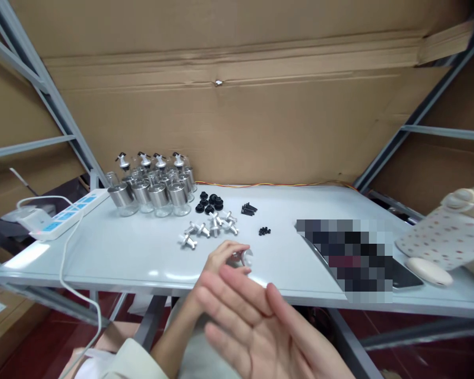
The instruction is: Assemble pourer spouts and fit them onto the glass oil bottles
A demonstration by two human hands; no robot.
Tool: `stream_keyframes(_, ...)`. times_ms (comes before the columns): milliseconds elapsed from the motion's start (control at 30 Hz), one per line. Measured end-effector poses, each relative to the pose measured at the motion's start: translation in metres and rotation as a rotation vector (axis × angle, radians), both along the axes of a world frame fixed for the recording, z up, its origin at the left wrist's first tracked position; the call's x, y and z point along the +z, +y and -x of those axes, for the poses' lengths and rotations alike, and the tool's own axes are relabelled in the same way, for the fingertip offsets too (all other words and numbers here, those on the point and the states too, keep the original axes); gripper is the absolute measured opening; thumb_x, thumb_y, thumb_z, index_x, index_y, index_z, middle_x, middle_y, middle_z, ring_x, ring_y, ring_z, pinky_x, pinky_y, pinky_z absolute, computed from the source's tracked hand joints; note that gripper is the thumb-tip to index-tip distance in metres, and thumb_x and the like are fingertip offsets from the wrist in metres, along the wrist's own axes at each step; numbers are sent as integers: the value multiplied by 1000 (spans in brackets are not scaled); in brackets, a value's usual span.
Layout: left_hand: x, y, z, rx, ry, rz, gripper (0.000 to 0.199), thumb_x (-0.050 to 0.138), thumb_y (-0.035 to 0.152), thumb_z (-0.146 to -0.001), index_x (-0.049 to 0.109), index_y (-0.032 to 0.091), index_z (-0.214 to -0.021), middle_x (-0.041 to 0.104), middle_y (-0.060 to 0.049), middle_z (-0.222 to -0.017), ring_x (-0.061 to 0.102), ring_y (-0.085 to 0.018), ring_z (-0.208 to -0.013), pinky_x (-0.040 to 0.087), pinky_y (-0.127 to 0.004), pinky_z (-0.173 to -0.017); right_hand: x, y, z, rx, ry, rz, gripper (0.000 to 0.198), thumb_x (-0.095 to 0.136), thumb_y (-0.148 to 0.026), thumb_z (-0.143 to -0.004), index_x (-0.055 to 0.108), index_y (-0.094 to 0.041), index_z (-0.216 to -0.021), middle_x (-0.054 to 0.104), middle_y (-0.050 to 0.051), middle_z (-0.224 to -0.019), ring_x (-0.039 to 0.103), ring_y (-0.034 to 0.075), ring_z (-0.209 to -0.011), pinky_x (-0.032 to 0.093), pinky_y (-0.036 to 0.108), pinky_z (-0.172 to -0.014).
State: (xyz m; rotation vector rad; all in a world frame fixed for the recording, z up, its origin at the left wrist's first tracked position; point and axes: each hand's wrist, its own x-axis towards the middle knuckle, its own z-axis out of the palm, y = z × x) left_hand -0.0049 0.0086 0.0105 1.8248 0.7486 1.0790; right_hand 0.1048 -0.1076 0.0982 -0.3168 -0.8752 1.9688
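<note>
My left hand (224, 257) is closed around a clear glass bottle (247, 258) near the table's front edge. The bottle's round mouth shows beyond my fingers, and the rest of it is hidden by my hands. Closer to the camera, my right hand (253, 326) is turned palm up with its fingers stretched out and nothing in it. Several silver pour spouts (214, 223) lie loose just beyond my left hand. Behind them sit black stoppers (209, 202), with thin black pieces (248, 209) and small black caps (264, 231) to the right.
Glass bottles with steel sleeves (160, 195) stand in rows at the back left, some topped with pourers. A white power strip (69, 215) and its cable lie at the left. On the right are a blurred-out flat device (406, 279), a white oval object (429, 271) and a dotted bag (438, 237).
</note>
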Motion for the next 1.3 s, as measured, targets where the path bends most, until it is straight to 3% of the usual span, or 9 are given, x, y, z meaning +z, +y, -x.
stream_keyframes(100,2,-1,-1,15,-50,116,30,67,24,-78,64,21,-108,58,-6,-104,57,-19,-99,51,-29,-84,-5,12,-2,-192,65,114,28,54,-45,-89,68,-21,-90,71,5,-86,67,14,-76,51,28,-72)
stream_keyframes(167,5,-3,-2,45,-89,191,29,69,26,-76,64,19,-104,56,-6,-104,56,-18,-96,52,-25,-76,-20,19,-5,-468,51,84,35,58,-41,-87,58,-18,-62,53,-2,-54,50,8,-46,43,21,-49)
stream_keyframes(267,6,-4,-2,91,-114,193,30,73,23,-70,65,18,-98,56,-6,-104,55,-15,-89,49,-22,-70,-48,40,-14,-1013,-33,-55,53,67,-44,-80,32,-19,-48,25,-9,-45,26,4,-39,28,19,-40)
stream_keyframes(333,5,-4,-2,103,-91,146,30,75,20,-68,67,19,-98,58,-5,-105,55,-15,-90,47,-23,-74,-66,57,-23,-1154,-190,-68,55,63,-52,-80,29,-20,-50,19,-11,-46,20,4,-39,21,18,-38)
stream_keyframes(467,0,-2,-1,131,-87,143,43,75,15,-67,63,22,-109,62,-5,-106,57,-14,-89,43,-22,-75,-92,84,-38,-1123,-494,-70,53,49,-62,-84,27,-23,-55,18,-12,-47,17,4,-36,15,19,-35)
stream_keyframes(733,-2,-4,-1,104,-72,132,55,67,9,-71,53,25,-121,60,-3,-108,55,-10,-83,42,-21,-75,-99,85,-43,-943,-966,-318,26,45,-43,-89,53,-20,-97,46,-5,-61,41,10,-49,34,22,-46)
stream_keyframes(1067,-1,-4,-1,58,-238,223,60,75,14,-67,51,23,-121,62,-4,-108,59,-14,-91,44,-23,-77,-93,85,-47,-742,-982,-357,26,52,-42,-84,62,-18,-85,60,3,-75,51,15,-67,41,26,-62)
stream_keyframes(1200,3,-3,0,-28,-344,301,42,68,23,-77,54,19,-117,66,-9,-111,60,-19,-105,44,-30,-90,-91,86,-50,-735,-969,-382,32,47,-45,-86,58,-18,-73,56,1,-67,50,15,-65,42,26,-63)
stream_keyframes(1300,3,-2,1,54,-287,292,33,66,27,-80,60,17,-110,68,-10,-109,61,-19,-100,45,-30,-88,-87,86,-51,-684,-962,-382,39,45,-50,-86,53,-19,-66,53,0,-61,48,14,-60,41,25,-61)
